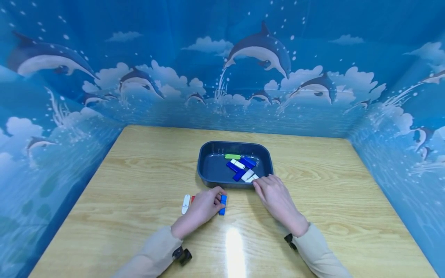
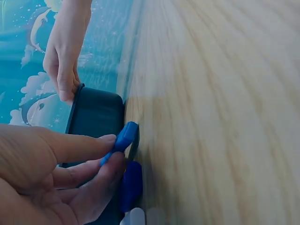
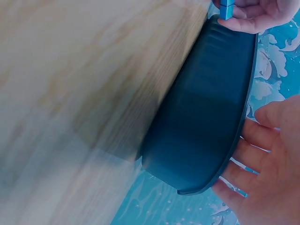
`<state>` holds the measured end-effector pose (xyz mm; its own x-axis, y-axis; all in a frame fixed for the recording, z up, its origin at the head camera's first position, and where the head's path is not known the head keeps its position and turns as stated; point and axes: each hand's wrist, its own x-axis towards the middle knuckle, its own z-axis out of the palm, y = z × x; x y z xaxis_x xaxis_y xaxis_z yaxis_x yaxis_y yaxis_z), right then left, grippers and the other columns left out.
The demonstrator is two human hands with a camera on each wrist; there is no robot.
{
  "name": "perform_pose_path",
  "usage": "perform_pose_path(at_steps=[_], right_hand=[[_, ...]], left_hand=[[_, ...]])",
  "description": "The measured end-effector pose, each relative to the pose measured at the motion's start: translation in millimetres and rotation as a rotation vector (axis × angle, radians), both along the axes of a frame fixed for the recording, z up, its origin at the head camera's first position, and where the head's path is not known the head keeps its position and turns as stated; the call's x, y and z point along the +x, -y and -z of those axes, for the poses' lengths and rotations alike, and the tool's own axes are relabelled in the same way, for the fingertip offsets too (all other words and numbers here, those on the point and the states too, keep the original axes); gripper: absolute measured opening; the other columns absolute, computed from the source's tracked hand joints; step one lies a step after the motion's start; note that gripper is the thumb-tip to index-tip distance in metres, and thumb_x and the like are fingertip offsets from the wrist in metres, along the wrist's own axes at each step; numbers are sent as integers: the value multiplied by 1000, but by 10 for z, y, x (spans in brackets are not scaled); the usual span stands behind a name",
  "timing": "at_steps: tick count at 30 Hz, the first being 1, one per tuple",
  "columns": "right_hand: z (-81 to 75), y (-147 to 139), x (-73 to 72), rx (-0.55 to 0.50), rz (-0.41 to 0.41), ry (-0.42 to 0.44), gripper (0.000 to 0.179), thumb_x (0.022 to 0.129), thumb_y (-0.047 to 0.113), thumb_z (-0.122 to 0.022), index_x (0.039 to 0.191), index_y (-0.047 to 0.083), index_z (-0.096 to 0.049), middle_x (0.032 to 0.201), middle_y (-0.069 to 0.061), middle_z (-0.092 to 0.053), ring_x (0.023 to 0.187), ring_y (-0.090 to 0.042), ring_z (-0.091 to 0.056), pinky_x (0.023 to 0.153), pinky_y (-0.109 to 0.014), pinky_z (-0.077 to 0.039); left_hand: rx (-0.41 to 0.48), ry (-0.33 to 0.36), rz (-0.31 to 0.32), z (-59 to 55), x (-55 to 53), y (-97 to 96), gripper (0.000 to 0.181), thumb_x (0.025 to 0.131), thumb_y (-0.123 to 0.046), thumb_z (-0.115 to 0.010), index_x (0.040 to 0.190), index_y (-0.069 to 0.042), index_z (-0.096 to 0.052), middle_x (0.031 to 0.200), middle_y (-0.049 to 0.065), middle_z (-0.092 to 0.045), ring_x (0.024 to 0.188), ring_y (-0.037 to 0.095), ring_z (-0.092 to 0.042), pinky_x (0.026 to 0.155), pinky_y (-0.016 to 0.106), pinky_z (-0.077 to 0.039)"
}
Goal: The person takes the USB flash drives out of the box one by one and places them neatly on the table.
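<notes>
Blue stick (image 1: pixel 223 210) — in left hand (image 1: pixel 205 204)

Booth-like indoor space: dolphin-print backdrop (image 1: pixel 174 110) around a wood-grain table (image 1: pixel 320 177).

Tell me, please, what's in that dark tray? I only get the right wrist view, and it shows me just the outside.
Observer: From the head view, the tray holds a green stick along with blue sticks and white sticks.
Visitor: Is the blue stick at the top of my picture the only one outside it?
Observer: No, a loose white stick lies on the table, to the left of the left grip.
Visitor: Any other colour down there?
Observer: Yes, a red piece beside it, mostly hidden by that grip, so I can't tell its shape.
</notes>
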<state>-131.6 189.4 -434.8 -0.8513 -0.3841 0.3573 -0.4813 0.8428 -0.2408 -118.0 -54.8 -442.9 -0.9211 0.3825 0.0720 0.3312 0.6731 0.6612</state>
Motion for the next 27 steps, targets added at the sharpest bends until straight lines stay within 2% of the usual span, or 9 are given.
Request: perform_pose_path(at_steps=[3,7,11,15,23,27], right_hand=[[-5,6,4,1,-2,-1,24,104,20,-57,104,4,-74,98,-10,-75,99,-29,-71,112,-55,-42],[-9,11,2,1,0,1,24,104,20,-57,104,3,-74,98,-10,-75,98,-30,-71,112,-55,-42],[-4,13,-6,5,2,6,25,105,21,-56,105,3,-74,98,-11,-75,99,-30,-71,112,-56,-41],[-5,13,-5,9,3,10,26,105,21,-56,104,3,-74,98,-11,-75,98,-29,-71,112,-55,-41],[-8,6,2,6,2,5,25,105,20,-56,105,3,-74,98,-10,-75,98,-29,-71,112,-55,-41],[1,7,-7,11,-2,-3,25,105,20,-56,104,3,-74,97,-10,-75,97,-29,-71,112,-55,-42]], left_hand=[[-71,-43,-14,5,1,2,27,83,-7,-83,107,-3,-70,92,7,-67,83,19,-64,71,28,-54],[-140,-120,16,12,11,20,35,80,-16,-87,109,-3,-71,97,8,-65,91,24,-58,76,36,-51],[-181,-113,34,1,25,41,42,78,-25,-89,111,-6,-72,99,6,-65,93,23,-55,76,35,-50],[-225,-100,10,-10,42,59,44,75,-31,-90,108,-8,-73,98,4,-64,91,19,-51,71,30,-48],[-253,-156,-21,10,53,88,49,71,-39,-92,105,-9,-73,98,5,-65,92,22,-53,77,34,-51],[-214,-175,-51,-1,35,99,37,80,-40,-85,101,-12,-74,97,2,-67,90,19,-56,74,32,-51]])
